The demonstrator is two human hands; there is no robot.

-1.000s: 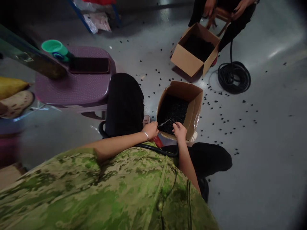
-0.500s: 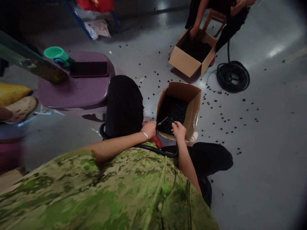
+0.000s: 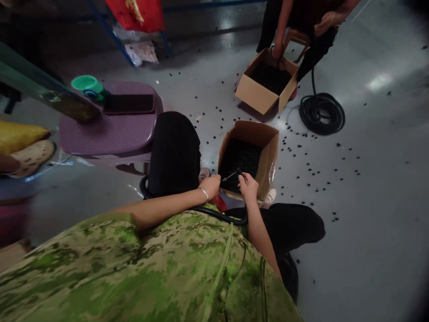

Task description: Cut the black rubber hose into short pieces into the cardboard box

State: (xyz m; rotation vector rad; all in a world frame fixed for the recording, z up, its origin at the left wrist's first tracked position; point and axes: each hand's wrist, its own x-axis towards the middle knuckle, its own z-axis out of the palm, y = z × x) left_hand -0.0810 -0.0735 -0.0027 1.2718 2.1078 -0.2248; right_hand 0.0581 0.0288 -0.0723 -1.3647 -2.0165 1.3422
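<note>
My left hand (image 3: 211,188) is closed around what look like small scissors (image 3: 229,176), their handles hidden in the fist and their thin metal blades pointing right. The fingers of my right hand (image 3: 248,187) are closed on a black tube (image 3: 239,171), whose short end sticks out beside the blade tips. Both hands are over the near side of an open cardboard box (image 3: 271,154) with small black pieces (image 3: 241,154) inside. More black ribbed tube (image 3: 217,214) lies across my lap and runs up toward the right wrist.
A purple stool (image 3: 103,134) on the left bears a phone (image 3: 129,103) and a green cup (image 3: 87,85). Ahead, a co-worker's hand (image 3: 277,50) reaches into another cardboard box (image 3: 256,94). A coil of black tube (image 3: 321,114) and scattered black bits lie on the floor.
The blades now lie flatter, with their tips close to the tube end, which shows more above my right fingers. The co-worker's other hand has lowered. The view has shifted slightly.
</note>
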